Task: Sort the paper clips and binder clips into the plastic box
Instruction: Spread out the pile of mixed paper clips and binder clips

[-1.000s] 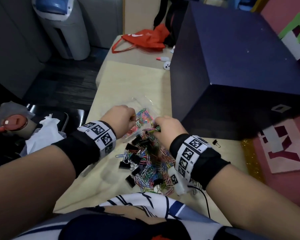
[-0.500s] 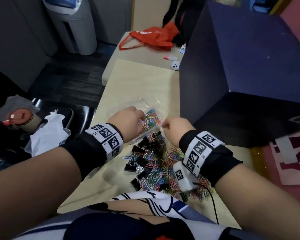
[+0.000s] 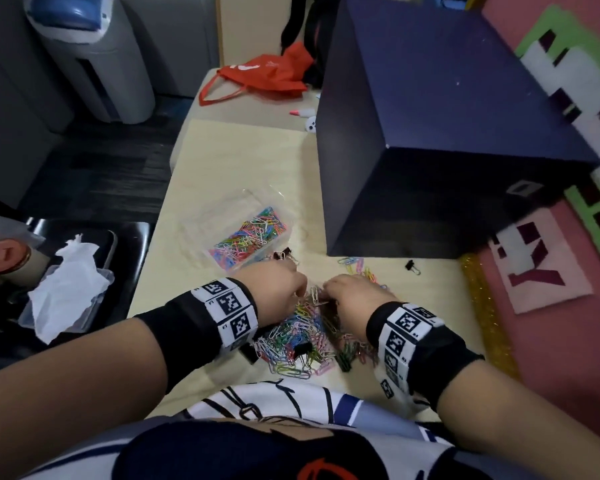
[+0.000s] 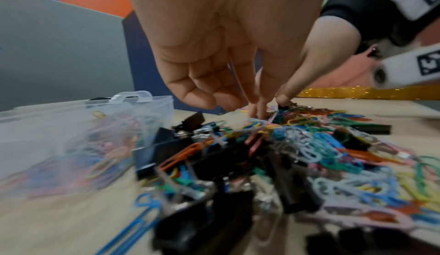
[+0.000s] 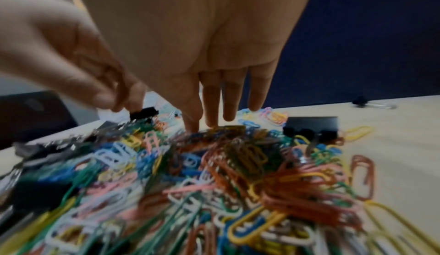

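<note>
Picking step: both hands work the pile (image 3: 302, 337) at frame centre, left hand (image 3: 278, 289) pinching a binder clip (image 5: 144, 113), right hand (image 3: 352, 299) with straight fingers probing; next, probably carry it to the box (image 3: 246, 230).

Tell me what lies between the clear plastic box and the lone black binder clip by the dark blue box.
In the head view, bare tabletop and a few loose paper clips lie between plastic box and binder clip.

2 hands (image 3: 278, 289), 1 plastic box (image 3: 236, 233), 1 navy box (image 3: 447, 133), 1 stray binder clip (image 3: 412, 266) (piled clips uncountable)
</note>
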Available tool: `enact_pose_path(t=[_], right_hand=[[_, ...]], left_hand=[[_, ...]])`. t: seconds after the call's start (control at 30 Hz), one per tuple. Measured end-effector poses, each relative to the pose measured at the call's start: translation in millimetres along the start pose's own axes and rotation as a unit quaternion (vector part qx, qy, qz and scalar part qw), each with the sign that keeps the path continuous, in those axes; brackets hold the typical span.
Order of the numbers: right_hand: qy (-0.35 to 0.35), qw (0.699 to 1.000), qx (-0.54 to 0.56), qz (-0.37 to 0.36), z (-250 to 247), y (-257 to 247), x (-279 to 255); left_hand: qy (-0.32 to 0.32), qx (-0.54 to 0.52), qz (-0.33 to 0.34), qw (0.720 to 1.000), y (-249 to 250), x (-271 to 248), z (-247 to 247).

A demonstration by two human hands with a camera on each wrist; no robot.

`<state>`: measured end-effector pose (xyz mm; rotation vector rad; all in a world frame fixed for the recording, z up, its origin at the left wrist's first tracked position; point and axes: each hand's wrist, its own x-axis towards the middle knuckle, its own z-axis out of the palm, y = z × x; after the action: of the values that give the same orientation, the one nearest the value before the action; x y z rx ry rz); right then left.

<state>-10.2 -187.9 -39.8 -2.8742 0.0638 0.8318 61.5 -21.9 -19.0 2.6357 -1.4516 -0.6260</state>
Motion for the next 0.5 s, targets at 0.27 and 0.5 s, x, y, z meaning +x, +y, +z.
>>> enact_pose_path(t=[0.27,0.5], right_hand=[[-0.083,0.993,-0.014,0.085,-2,13,-35],[-0.059,0.998,-0.037,0.007,22,-8,-48]], left_hand=[[-0.176,0.096,0.036,0.979,36,13,13],[-0.146,0.16,0.043,0.975,50,15,20]])
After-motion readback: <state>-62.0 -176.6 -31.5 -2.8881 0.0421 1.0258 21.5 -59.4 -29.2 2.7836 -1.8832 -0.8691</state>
